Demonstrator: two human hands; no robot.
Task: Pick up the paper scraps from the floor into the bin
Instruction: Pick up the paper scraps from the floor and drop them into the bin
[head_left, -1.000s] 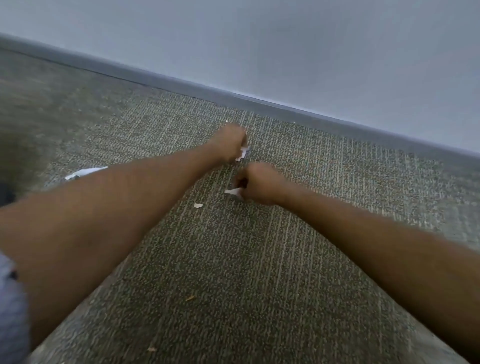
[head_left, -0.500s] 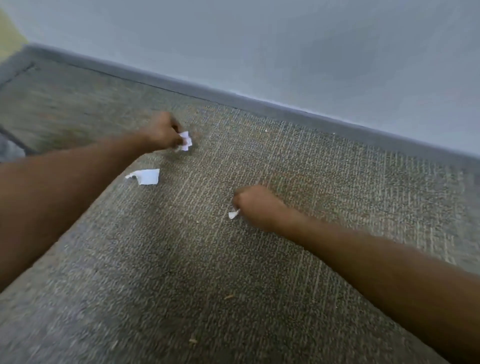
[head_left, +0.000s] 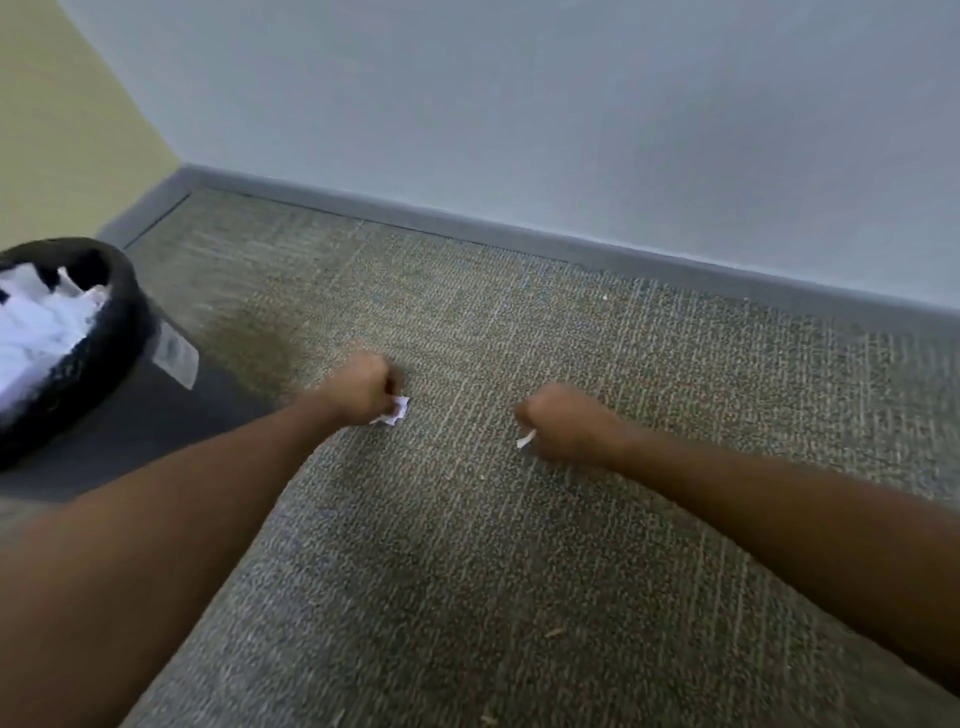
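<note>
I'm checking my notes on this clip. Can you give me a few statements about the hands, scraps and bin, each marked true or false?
1. The left hand grips a scrap. True.
2. The right hand is empty. False: it holds a small scrap.
3. The bin is on the left. True.
4. The bin holds nothing. False: white paper lies in it.

Grey-green carpeted floor (head_left: 519, 519) runs to a grey baseboard (head_left: 519, 241); a black bin (head_left: 104, 332) holding white paper stands at far left.
</note>
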